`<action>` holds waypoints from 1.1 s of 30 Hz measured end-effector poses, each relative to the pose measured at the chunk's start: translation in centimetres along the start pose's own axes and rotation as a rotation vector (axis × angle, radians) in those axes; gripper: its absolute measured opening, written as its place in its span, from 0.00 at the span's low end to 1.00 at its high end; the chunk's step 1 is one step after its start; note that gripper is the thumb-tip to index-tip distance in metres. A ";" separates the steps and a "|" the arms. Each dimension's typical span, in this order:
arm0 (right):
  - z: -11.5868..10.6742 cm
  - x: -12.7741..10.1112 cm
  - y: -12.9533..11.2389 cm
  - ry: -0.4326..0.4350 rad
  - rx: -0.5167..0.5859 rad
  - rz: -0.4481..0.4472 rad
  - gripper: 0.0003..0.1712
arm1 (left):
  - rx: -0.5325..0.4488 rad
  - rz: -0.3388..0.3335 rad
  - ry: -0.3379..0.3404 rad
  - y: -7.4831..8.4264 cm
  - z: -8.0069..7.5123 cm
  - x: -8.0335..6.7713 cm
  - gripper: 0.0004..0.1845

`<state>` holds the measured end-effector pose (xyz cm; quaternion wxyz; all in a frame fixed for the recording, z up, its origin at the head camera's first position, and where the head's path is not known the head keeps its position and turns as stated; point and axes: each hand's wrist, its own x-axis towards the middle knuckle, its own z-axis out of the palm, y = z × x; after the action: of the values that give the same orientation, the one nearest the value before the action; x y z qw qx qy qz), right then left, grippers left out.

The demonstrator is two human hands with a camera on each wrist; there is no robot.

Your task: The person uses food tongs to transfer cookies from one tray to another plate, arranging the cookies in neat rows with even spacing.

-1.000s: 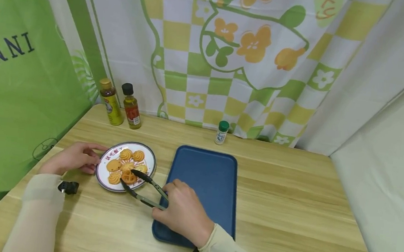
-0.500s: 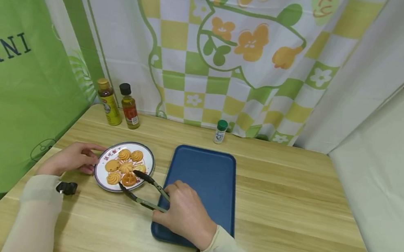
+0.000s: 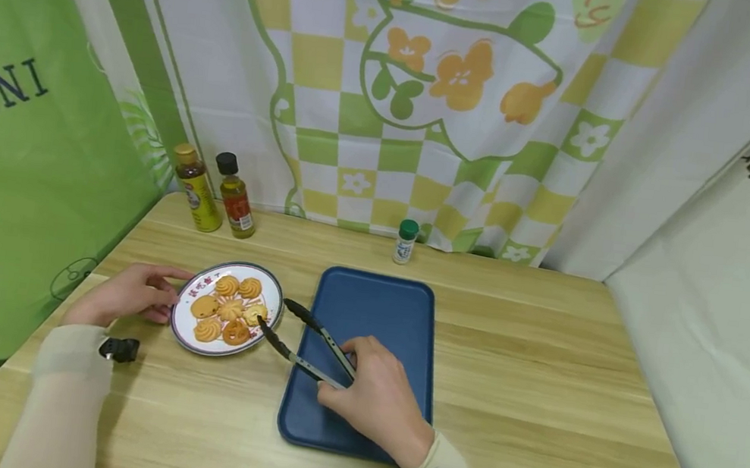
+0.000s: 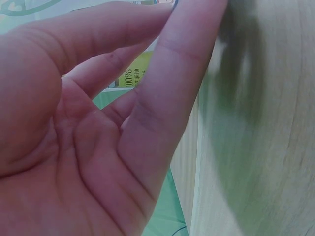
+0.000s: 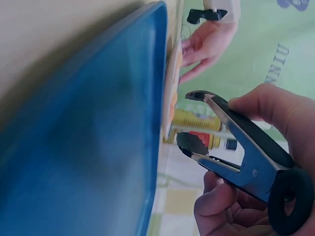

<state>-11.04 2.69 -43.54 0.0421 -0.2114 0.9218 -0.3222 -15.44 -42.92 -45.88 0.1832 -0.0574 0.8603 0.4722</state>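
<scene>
a pair of black-tipped metal tongs (image 3: pixel 309 341) is gripped by the right hand (image 3: pixel 378 398), fingers and thumb curled round its handles above the blue tray (image 3: pixel 401 313); the two arms of the tongs are seen spread apart, with nothing held between the tips; one tip lies just beside the right rim of the plate (image 3: pixel 182 324), the other is raised over the bench (image 3: pixel 525 372) between plate and tray; in the right wrist view the tongs (image 5: pixel 231 147) are seen edge-on in the right hand (image 5: pixel 266 162), tips parted, with the tray (image 5: pixel 88 147) filling the left of the picture and the plate (image 5: pixel 172 83) seen side-on past it.

the left hand (image 3: pixel 132 292) is laid on the bench at the left rim of the plate, fingers held nearly straight and touching or just short of the rim; which of the two cannot be told; nothing is clasped by it; in the left wrist view the left hand (image 4: pixel 98 128) is shown close up, fingers extended and relaxed beside the wood of the bench (image 4: pixel 266 147).

six golden cookies (image 3: pixel 228 309) are heaped on the plate, which is set just left of the tray, the two near one another but apart; the tray is seen bare of cookies.

at the back left of the bench a yellow-labelled bottle (image 3: pixel 197 188) and a red-labelled bottle (image 3: pixel 236 198) are stood upright side by side; a small green-capped jar (image 3: pixel 405 242) is stood just behind the far edge of the tray; a patterned curtain (image 3: pixel 389 98) is hung behind the bench.
</scene>
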 end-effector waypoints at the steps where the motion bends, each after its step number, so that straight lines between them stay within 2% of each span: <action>1: -0.1 -0.1 0.3 0.005 0.002 0.014 0.29 | 0.005 0.000 0.001 0.0 0.0 0.0 0.32; 17: -3.0 -1.9 5.4 0.150 -0.018 0.222 0.31 | 0.051 -0.015 0.009 -0.4 -0.3 -0.5 0.32; 27: -6.2 -3.4 9.0 0.258 -0.005 0.319 0.29 | 0.049 -0.002 0.002 0.1 -0.2 -0.3 0.32; 33: -8.0 -4.5 11.0 0.278 -0.014 0.384 0.33 | 0.048 0.000 -0.006 0.2 -0.2 -0.1 0.32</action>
<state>-12.63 16.91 -44.17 -0.0262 0.0142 0.9442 -0.3280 -15.45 -42.99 -45.57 0.1872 -0.0516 0.8708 0.4517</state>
